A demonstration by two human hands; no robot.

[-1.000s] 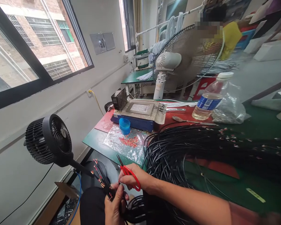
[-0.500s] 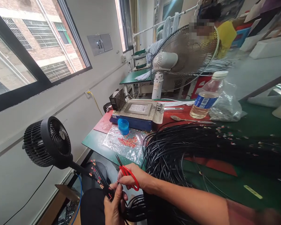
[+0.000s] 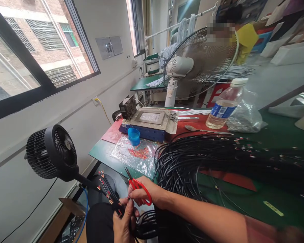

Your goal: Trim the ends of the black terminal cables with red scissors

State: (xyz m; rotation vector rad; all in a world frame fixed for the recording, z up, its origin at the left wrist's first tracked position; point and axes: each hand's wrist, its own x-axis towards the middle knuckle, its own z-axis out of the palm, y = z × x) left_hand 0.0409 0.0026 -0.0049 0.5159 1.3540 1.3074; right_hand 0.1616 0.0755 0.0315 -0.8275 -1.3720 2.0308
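Cable pile (image 3: 182, 158) hogs the green table (image 3: 294, 195), bottle (image 3: 221, 109) and cup (image 3: 134, 137) nearby, black fan (image 3: 62, 148) by the wall (image 3: 114, 77). Left hand (image 3: 123, 219) is clutching cables (image 3: 112, 191) above the lap (image 3: 98, 222), right hand (image 3: 145, 189) wrapped round scissors (image 3: 134, 184).

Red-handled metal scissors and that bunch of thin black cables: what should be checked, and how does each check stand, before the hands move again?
1. Red-handled metal scissors held in the right hand: ok.
2. Dark pointed blades aimed away from the left hand: ok.
3. Bunch of thin black cables gripped in the left hand: ok.
4. Whatever is between the meeting fingertips clearly visible: cannot tell, fingers cover it.
5. Clear plastic bottle with blue label capped: ok.
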